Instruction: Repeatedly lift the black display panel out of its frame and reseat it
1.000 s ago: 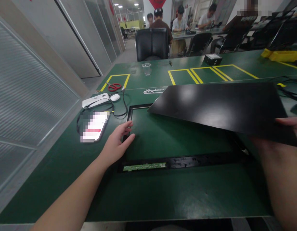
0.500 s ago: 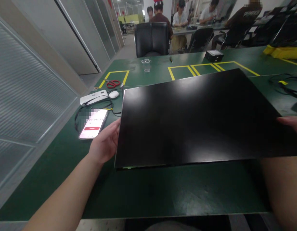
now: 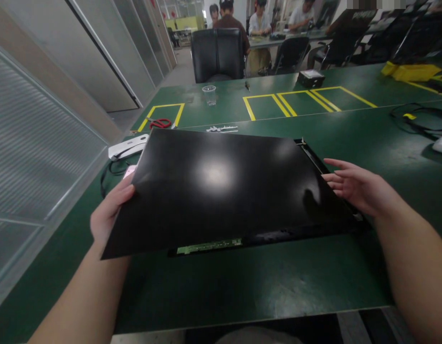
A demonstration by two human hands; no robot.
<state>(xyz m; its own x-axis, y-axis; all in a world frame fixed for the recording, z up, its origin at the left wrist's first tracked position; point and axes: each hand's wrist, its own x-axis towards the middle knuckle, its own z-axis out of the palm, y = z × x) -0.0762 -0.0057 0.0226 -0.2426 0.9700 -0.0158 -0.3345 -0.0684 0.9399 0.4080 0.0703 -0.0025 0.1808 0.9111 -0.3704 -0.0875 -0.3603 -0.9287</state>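
Observation:
A large glossy black display panel (image 3: 213, 191) lies tilted across the middle, its left side raised. My left hand (image 3: 111, 208) grips the panel's left edge, thumb on top. Beneath the panel is a black frame (image 3: 316, 160), showing along the right and lower sides. A green circuit strip (image 3: 210, 246) shows under the panel's lower edge. My right hand (image 3: 357, 186) is beside the frame's right edge with fingers spread, holding nothing; whether its fingertips touch the frame I cannot tell.
Around the panel on the green table (image 3: 256, 286) are red-handled scissors (image 3: 160, 123), a white device (image 3: 127, 147), a phone (image 3: 129, 171) mostly hidden, a plastic cup (image 3: 210, 95), white slender parts (image 3: 221, 129), a black box (image 3: 310, 78) and cables (image 3: 410, 117). People sit beyond.
The panel has shifted left with its left side lifted, uncovering the frame's right side and the green strip. My right hand has let go of the panel and opened.

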